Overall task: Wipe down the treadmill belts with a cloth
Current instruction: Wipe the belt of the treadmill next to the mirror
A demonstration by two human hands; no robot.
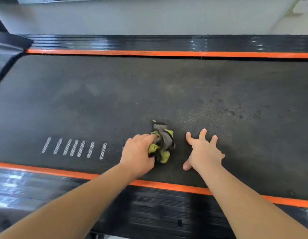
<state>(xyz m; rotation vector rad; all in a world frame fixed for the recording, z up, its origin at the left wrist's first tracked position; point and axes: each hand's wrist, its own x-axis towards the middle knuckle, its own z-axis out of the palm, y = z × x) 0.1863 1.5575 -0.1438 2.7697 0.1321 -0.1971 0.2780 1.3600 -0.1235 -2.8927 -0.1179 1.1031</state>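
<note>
Left hand [138, 155]: arm outstretched, fingers curled round a crumpled grey, black and yellow-green cloth [162, 144] lying on the belt. Right hand [204, 150]: fingers spread wide, flat on the belt just beside the cloth. Treadmill belt [149, 94]: dark, textured, flanked by orange strips [167, 53] and ribbed black side rails [158, 209].

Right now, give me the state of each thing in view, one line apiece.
left hand: grips the bunched cloth against the belt.
right hand: fingers spread, resting on the belt, holding nothing.
cloth: crumpled, grey and yellow-green, lying on the belt.
belt: dull, smudged, dark spots toward the right.
near side rail: black, ribbed, glossy, orange-edged.
</note>
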